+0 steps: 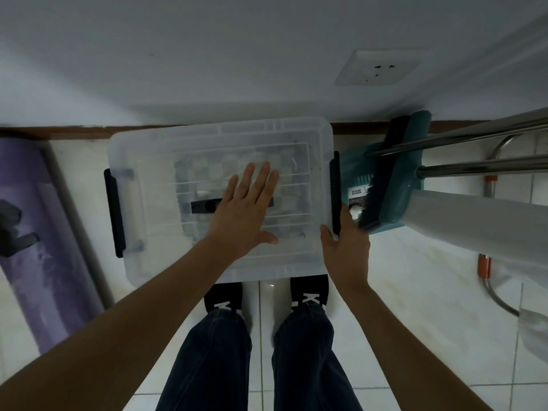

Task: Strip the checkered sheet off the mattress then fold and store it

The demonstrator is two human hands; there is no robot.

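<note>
A clear plastic storage box [142,203] stands on the tiled floor against the wall, with its lid on. Through the lid shows the folded checkered sheet [204,170]. My left hand [243,209] lies flat on the middle of the lid, fingers straight, partly covering a black centre handle [201,206]. My right hand [345,244] holds the box's right edge at the black side latch [335,188], thumb on the lid's corner and fingers curled round the latch. A second black latch [115,212] sits on the left side.
A rolled purple mat [44,247] lies left of the box. A teal dustpan with a brush [388,179] and metal poles [474,167] crowd the right side. A wall socket [381,68] is above. My feet in black socks stand just before the box.
</note>
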